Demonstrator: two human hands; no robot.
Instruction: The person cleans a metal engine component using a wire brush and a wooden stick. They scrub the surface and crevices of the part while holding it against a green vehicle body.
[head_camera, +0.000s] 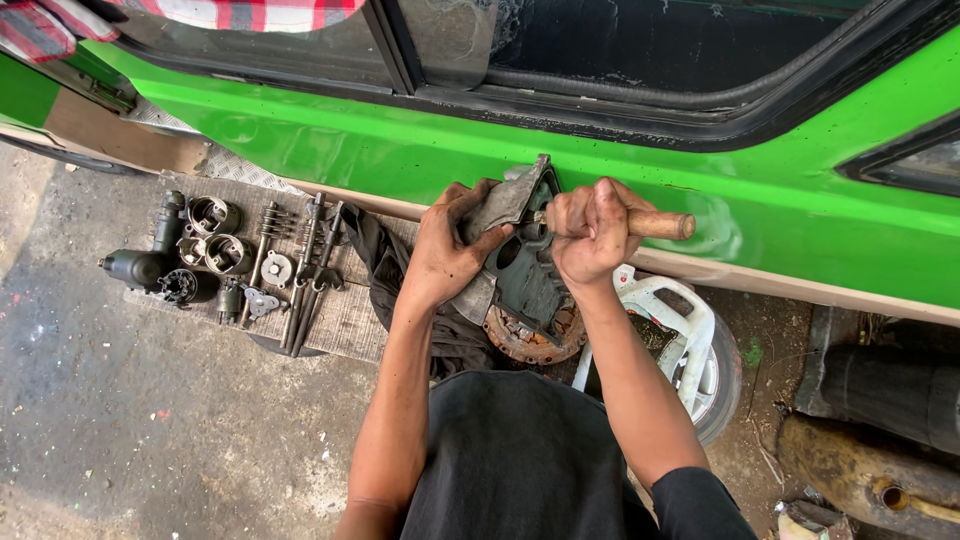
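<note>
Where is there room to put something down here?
Bare concrete floor lies left of the left hand's forearm, below the board of metal parts. The board is crowded; only its near right corner, by the dark cloth, shows bare.

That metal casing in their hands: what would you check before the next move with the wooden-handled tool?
1. Left hand steadies the casing: ok, it grips the casing's left edge.
2. Right hand firm on the wooden handle: ok, fist closed.
3. Tool tip placed inside casing: cannot tell, hidden by the hands.
4. Casing supported underneath: ok, it rests on a rusty disc.
5. Spare parts out of the way: ok, laid on a board to the left.
</note>
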